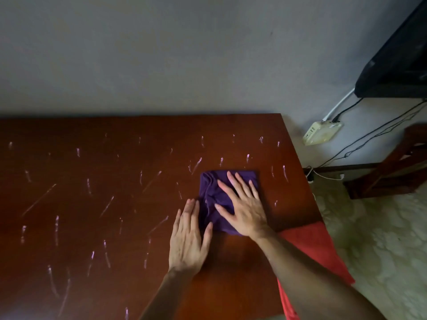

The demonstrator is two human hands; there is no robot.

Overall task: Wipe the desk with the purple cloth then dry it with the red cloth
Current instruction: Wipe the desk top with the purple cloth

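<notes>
Purple cloth point(221, 199) is folded into a rough square and sits on the desk point(115, 204) toward the right edge, about midway between the far and near sides. The right hand point(242, 204) is flat on top of it, fingers spread wide, palm pressing down. The left hand point(188, 241) lies flat on the bare wood just beside the cloth's left edge, fingers mostly together, the fingertips touching or just overlapping the fabric, hard to say which. The red cloth point(316, 248) hangs over the desk's near right corner, partly hidden under the right forearm. The dark reddish-brown top is covered in whitish streaks point(56, 229) all over, thickest on the left side. Off the right edge, a white power strip point(322, 132) with cables lies on the floor by the wall.
</notes>
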